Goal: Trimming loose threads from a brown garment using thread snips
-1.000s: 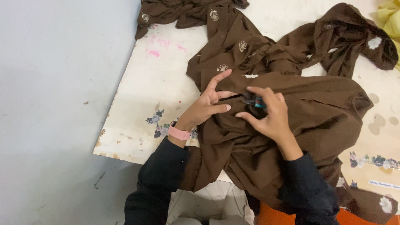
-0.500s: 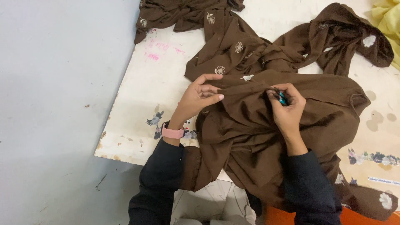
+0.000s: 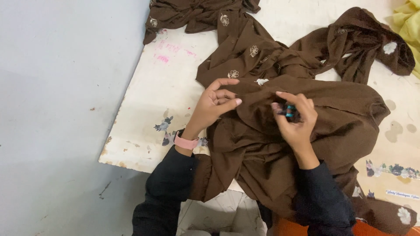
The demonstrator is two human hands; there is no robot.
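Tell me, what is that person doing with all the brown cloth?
A person works on a brown garment spread over a worn white board. The left hand pinches a fold of it. The right hand holds a small tool with a blue part against the cloth. More brown cloth with small flowers lies behind.

A worn white floral-printed board lies on the plain grey floor. The brown embroidered fabric garment spreads across the board from centre toward 12 and 3 o'clock. The left hand rests on its 9 o'clock edge; the right hand sits at centre. A yellow cloth lies at 2 o'clock.
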